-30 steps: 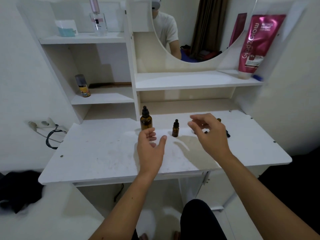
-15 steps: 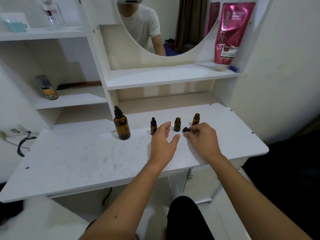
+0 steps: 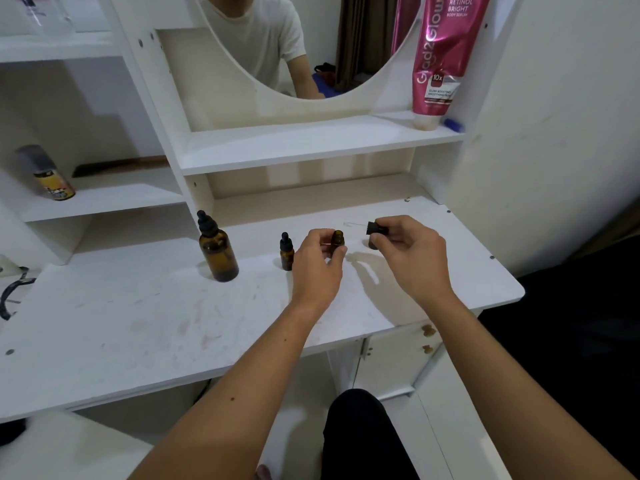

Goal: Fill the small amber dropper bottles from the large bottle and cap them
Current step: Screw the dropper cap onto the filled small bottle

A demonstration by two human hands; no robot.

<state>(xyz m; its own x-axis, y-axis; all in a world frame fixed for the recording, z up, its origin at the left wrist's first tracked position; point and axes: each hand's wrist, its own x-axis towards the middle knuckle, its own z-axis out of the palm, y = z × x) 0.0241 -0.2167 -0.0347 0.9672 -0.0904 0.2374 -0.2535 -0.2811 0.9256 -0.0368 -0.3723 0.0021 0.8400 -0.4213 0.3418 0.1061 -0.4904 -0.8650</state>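
Head view: left hand [image 3: 317, 268] pinches the uncapped small amber bottle [image 3: 337, 241] at table [image 3: 138, 323] centre; right hand [image 3: 410, 252], at 3 o'clock, pinches its dropper cap [image 3: 376, 229]. Misaligned glass pipette could tip the bottle.

Both hands raised, left hand [image 3: 317, 263] and right hand [image 3: 412, 252] fingers pinched

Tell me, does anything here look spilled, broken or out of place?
Nothing spilled or broken. The desk has faint pink smears. The left hand holds an open small bottle; the right hand holds its dropper cap sideways.
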